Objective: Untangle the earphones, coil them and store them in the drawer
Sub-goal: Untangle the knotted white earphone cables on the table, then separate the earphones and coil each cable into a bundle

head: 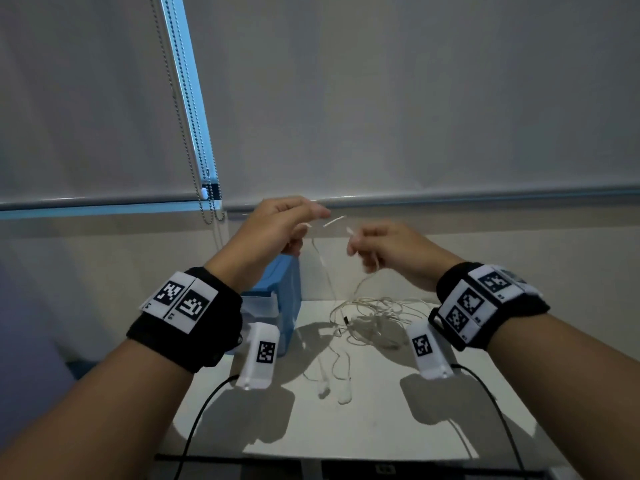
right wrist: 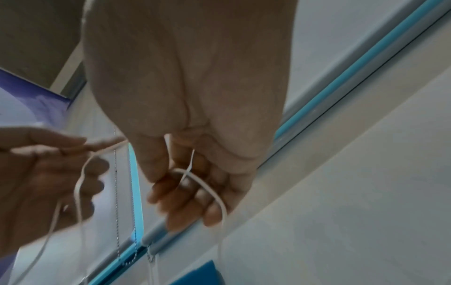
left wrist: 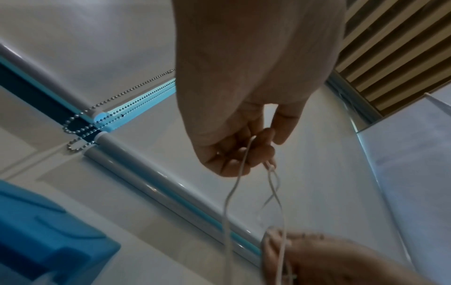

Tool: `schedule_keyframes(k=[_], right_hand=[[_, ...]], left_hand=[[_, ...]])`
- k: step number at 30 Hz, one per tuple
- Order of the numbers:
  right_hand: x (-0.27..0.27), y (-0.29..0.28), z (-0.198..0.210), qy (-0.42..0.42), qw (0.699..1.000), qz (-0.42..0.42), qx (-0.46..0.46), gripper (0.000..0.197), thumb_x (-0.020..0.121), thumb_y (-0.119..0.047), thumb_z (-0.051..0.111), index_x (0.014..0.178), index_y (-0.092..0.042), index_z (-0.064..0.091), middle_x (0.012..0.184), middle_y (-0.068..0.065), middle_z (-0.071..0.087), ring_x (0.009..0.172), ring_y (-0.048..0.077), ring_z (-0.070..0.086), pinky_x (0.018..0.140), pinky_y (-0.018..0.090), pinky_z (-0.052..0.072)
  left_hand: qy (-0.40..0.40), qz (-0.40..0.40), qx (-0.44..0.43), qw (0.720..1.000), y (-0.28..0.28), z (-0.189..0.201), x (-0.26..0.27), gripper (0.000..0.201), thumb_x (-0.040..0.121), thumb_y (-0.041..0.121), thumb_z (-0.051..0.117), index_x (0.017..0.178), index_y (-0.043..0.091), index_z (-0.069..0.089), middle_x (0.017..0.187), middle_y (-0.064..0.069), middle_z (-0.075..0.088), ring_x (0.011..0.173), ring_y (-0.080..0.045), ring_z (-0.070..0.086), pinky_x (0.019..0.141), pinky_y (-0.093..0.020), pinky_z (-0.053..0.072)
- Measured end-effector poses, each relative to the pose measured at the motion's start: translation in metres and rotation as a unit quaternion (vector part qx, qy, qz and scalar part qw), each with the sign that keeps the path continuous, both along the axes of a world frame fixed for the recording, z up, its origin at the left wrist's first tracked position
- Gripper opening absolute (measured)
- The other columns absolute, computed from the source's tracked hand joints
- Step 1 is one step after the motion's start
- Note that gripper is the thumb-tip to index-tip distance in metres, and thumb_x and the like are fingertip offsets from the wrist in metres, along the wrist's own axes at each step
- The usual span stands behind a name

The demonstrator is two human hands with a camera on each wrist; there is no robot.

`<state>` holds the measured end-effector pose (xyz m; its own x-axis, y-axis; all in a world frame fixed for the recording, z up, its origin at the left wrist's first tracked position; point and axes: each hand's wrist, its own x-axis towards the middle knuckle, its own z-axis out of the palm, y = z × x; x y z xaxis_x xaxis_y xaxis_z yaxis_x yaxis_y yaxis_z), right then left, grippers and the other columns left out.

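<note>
Both hands are raised above the white table [head: 381, 420], each pinching the white earphone cable. My left hand [head: 287, 220] grips the cable [left wrist: 229, 194] between curled fingers, and two strands hang down from it. My right hand [head: 374, 244] holds a loop of the same cable [right wrist: 207, 189] round its curled fingers. A short stretch of cable [head: 334, 222] spans the gap between the hands. A tangled heap of cable [head: 374, 317] lies on the table below, and two earbuds [head: 334, 393] rest nearer the front. The blue drawer box [head: 277, 296] stands left of the heap, behind my left wrist.
Closed roller blinds [head: 381, 98] fill the wall behind, with bead chains [head: 201, 140] hanging at the left. Black wires [head: 201, 420] run from the wrist cameras over the table's front edge. A dark object [head: 381, 469] sits at the front edge.
</note>
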<state>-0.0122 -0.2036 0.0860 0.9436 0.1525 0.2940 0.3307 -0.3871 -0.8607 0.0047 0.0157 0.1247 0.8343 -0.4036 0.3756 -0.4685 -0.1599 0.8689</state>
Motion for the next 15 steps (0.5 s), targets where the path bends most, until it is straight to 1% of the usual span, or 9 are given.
schedule_keyframes(k=[1,3,5,7,8,10,11,13,15], right_hand=[[0.000,-0.001,0.008,-0.015,1.000,-0.015,0.013,0.023,0.103,-0.016,0.057,0.086,-0.009,0.071,0.059,-0.012,0.054,0.057,0.010,0.049,0.062,0.028,0.042],[-0.004,0.000,0.025,-0.060,0.997,-0.040,-0.017,0.024,0.104,-0.021,0.057,0.091,-0.007,0.072,0.053,-0.019,0.049,0.052,0.002,0.041,0.058,0.022,0.034],[-0.010,0.004,0.042,-0.104,0.991,-0.053,-0.070,0.026,0.104,-0.025,0.058,0.092,-0.007,0.073,0.052,-0.023,0.053,0.051,-0.004,0.049,0.058,0.015,0.034],[-0.013,0.007,0.055,-0.133,0.982,-0.072,-0.110,0.025,0.103,-0.028,0.060,0.089,-0.013,0.075,0.059,-0.022,0.059,0.057,-0.007,0.053,0.059,0.012,0.037],[-0.012,0.007,0.059,-0.147,0.978,-0.091,-0.120,0.024,0.101,-0.029,0.062,0.086,-0.016,0.075,0.066,-0.017,0.064,0.063,-0.004,0.056,0.064,0.018,0.041],[-0.009,0.003,0.066,-0.176,0.966,-0.145,-0.119,0.024,0.098,-0.030,0.064,0.081,-0.018,0.076,0.083,-0.001,0.073,0.083,0.017,0.065,0.078,0.034,0.048],[-0.008,-0.001,0.069,-0.188,0.961,-0.175,-0.107,0.024,0.097,-0.029,0.065,0.079,-0.017,0.076,0.085,0.005,0.073,0.086,0.023,0.066,0.079,0.034,0.049],[-0.009,-0.009,0.073,-0.205,0.949,-0.223,-0.087,0.025,0.095,-0.025,0.065,0.074,-0.015,0.074,0.075,0.006,0.068,0.073,0.020,0.059,0.071,0.031,0.045],[-0.009,-0.016,0.074,-0.200,0.940,-0.264,-0.084,0.025,0.095,-0.022,0.064,0.072,-0.015,0.074,0.060,-0.003,0.057,0.061,0.011,0.049,0.060,0.025,0.039]], left_hand=[[0.012,-0.003,0.033,0.999,0.000,-0.002,0.000,0.027,0.098,0.031,0.063,0.109,0.010,0.076,0.063,0.006,0.040,0.059,-0.011,0.037,0.059,-0.025,0.034],[0.012,-0.001,0.104,0.995,-0.004,-0.006,-0.001,0.031,0.096,0.042,0.065,0.106,0.016,0.077,0.072,0.003,0.047,0.061,-0.011,0.039,0.061,-0.026,0.034],[-0.005,0.002,0.130,0.992,-0.008,-0.011,-0.001,0.032,0.099,0.044,0.061,0.097,0.017,0.078,0.080,0.007,0.059,0.062,-0.007,0.046,0.066,-0.026,0.039],[-0.012,-0.012,0.110,0.994,-0.012,-0.015,0.002,0.035,0.104,0.038,0.054,0.091,0.012,0.074,0.086,0.005,0.064,0.075,-0.009,0.053,0.075,-0.029,0.042],[-0.005,-0.019,0.084,0.996,-0.013,-0.016,0.003,0.037,0.105,0.036,0.051,0.093,0.008,0.072,0.089,0.004,0.066,0.083,-0.010,0.057,0.081,-0.032,0.043],[0.023,-0.040,0.012,0.999,-0.013,-0.015,0.004,0.041,0.108,0.033,0.046,0.096,-0.001,0.065,0.093,0.002,0.072,0.092,-0.011,0.065,0.086,-0.033,0.046],[0.037,-0.062,-0.023,0.997,-0.013,-0.014,0.002,0.038,0.109,0.030,0.043,0.091,0.001,0.060,0.092,-0.002,0.072,0.091,-0.013,0.067,0.086,-0.033,0.048],[0.050,-0.101,-0.065,0.992,-0.012,-0.012,-0.004,0.034,0.110,0.025,0.038,0.081,0.012,0.051,0.084,-0.006,0.068,0.082,-0.017,0.068,0.084,-0.031,0.050],[0.044,-0.113,-0.075,0.990,-0.011,-0.009,-0.006,0.035,0.110,0.021,0.037,0.079,0.013,0.050,0.075,-0.004,0.064,0.072,-0.015,0.065,0.085,-0.034,0.051]])
